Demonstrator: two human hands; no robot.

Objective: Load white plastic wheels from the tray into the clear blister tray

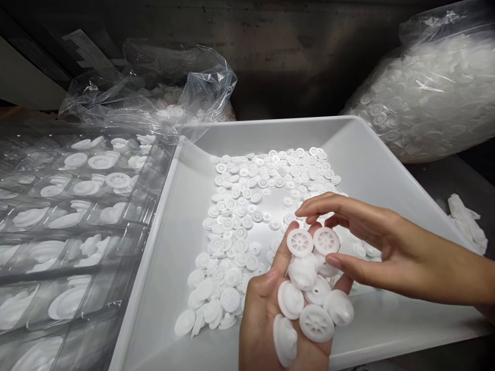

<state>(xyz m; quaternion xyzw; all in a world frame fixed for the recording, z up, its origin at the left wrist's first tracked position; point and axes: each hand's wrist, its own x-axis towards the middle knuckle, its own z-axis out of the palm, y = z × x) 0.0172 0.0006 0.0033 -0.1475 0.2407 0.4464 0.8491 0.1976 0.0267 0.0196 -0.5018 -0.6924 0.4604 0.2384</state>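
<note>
My left hand is palm up and cupped, holding a small heap of white plastic gears. Some show spoked faces, others a domed hub or a toothed rim. From the right, my right hand reaches over the heap with its thumb and fingers apart. Its thumb tip is at the edge of the heap, close to a spoked gear near the left fingertips; whether it touches is hard to tell. Below both hands is a white tray with many loose gears spread on its bottom.
Clear plastic blister trays with white parts in their pockets stand left of the tray. Behind lies an open clear bag with white parts. A full bag of gears is at the back right, with a crumpled white piece below it.
</note>
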